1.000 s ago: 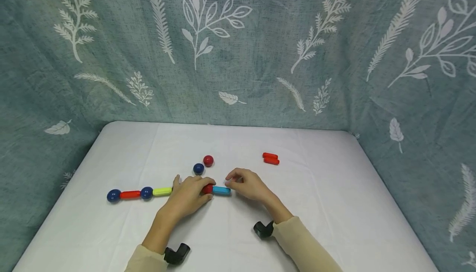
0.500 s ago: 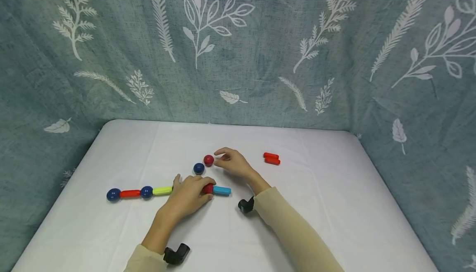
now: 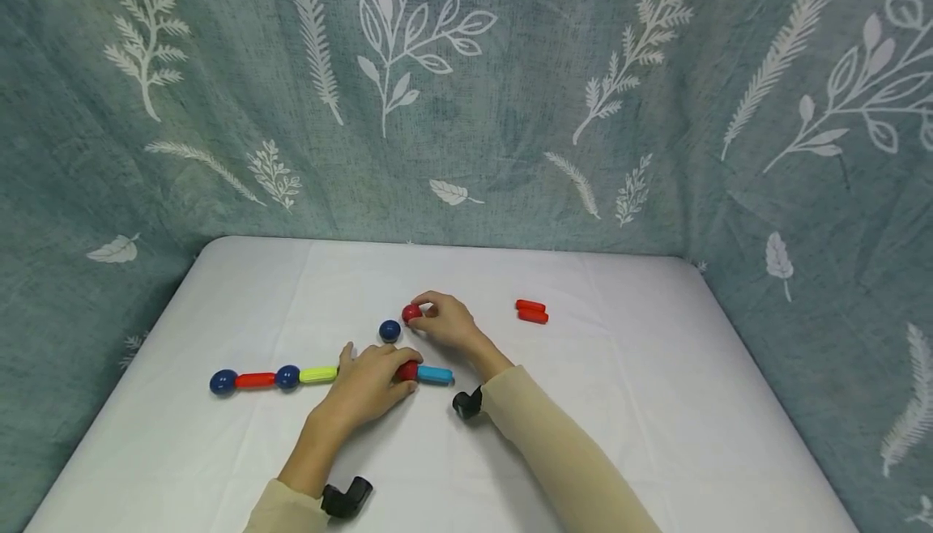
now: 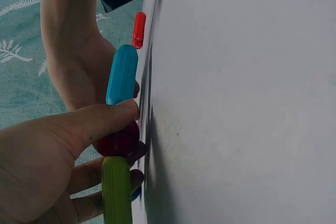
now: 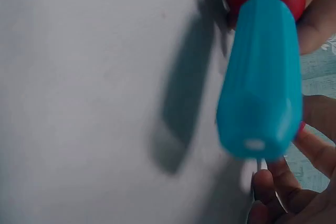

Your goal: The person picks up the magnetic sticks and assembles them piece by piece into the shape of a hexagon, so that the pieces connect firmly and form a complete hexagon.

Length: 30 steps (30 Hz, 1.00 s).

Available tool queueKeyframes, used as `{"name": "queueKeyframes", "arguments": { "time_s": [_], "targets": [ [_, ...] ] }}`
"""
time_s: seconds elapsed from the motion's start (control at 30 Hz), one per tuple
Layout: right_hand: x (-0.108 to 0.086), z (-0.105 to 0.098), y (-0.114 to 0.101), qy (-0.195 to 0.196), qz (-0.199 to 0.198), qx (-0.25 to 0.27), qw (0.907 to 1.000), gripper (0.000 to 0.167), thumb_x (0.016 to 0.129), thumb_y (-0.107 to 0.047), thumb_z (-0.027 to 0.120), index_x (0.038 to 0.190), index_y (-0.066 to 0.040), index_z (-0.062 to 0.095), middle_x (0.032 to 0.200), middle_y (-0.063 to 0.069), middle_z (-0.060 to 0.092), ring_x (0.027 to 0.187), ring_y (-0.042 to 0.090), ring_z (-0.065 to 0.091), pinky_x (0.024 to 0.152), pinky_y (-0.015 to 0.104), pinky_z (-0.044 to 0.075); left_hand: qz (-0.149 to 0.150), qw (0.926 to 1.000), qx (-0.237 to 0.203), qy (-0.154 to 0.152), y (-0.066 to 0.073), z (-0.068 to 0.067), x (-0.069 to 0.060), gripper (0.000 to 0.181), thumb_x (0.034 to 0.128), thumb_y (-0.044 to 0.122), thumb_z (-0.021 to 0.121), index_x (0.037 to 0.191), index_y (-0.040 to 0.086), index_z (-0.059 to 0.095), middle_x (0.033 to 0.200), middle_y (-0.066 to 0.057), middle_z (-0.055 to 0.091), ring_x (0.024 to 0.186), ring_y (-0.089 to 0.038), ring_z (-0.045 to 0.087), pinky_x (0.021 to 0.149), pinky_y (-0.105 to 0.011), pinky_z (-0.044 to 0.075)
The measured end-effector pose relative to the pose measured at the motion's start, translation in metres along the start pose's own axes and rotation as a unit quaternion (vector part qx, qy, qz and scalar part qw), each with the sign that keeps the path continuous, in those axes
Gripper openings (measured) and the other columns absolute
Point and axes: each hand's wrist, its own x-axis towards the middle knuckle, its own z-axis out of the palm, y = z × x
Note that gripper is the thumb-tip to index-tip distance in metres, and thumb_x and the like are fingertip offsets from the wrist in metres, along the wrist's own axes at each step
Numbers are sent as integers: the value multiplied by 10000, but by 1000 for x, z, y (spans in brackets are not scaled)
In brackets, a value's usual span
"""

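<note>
My left hand point(image 3: 370, 381) grips a red ball point(image 4: 116, 141) between thumb and fingers. That ball is part of a row of balls and rods; a light blue rod point(image 3: 435, 375) sticks out on its right and a yellow-green rod point(image 3: 318, 375) on its left. Further left in the row come a blue ball point(image 3: 287, 378), a red rod point(image 3: 255, 381) and an end blue ball point(image 3: 223, 383). The left hand hides part of the row. Behind it, my right hand point(image 3: 449, 325) pinches a loose red ball point(image 3: 411, 314) with thumb and finger.
A loose blue ball point(image 3: 389, 331) lies just left of the right hand. Two red rods point(image 3: 532, 311) lie side by side at the back right of the white table point(image 3: 656, 403). A patterned teal curtain point(image 3: 510, 112) hangs behind the table.
My right hand has moved from beside the light blue rod back and left to the loose red ball and now pinches it. The left hand keeps its grip in place.
</note>
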Motion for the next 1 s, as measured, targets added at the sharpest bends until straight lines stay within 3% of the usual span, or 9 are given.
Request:
{"name": "queueKeyframes", "arguments": {
  "time_s": [0.5, 1.0],
  "targets": [
    [-55, -31, 16, -69, 6, 245, 9997, 335, 884, -266, 773, 1190, -162, 683, 1004, 38, 635, 918, 215, 576, 750, 372, 484, -38, 10000, -1, 13, 1, 5, 1, 373, 877, 318, 788, 1228, 256, 679, 1222, -46, 659, 1164, -319, 581, 1015, -789, 158],
    [-94, -37, 36, 52, -37, 292, 9996, 302, 890, -228, 764, 1171, -157, 678, 971, 17, 623, 791, 177, 558, 664, 333, 461, -5, 10000, -60, 60, 0, 6, 0, 364, 880, 314, 786, 1224, 266, 679, 1205, -23, 662, 1158, -300, 582, 1028, -776, 156]
  ]
}}
